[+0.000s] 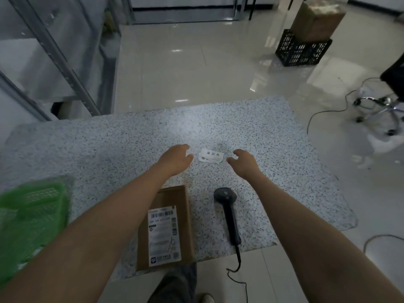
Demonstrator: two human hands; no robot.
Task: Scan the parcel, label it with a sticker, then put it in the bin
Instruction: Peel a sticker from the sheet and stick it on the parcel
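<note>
Both hands are out over the sticker slips [211, 157] mid-desk, so I'd guess it's the labelling step. Left hand [175, 159] and right hand [243, 161] each have a wide, loose grip holding nothing, flanking the slips. The top one reads 退回件. The parcel [165, 228] lies flat at the near edge of the desk [109, 145], shipping label up, print too blurry to read. The scanner [228, 212] is parked just beside it, and the green bin [32, 217] waits to the left.

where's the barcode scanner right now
In the head view, the barcode scanner lies flat on the speckled table, just right of the cardboard parcel and nearer the person than the stickers.
</note>
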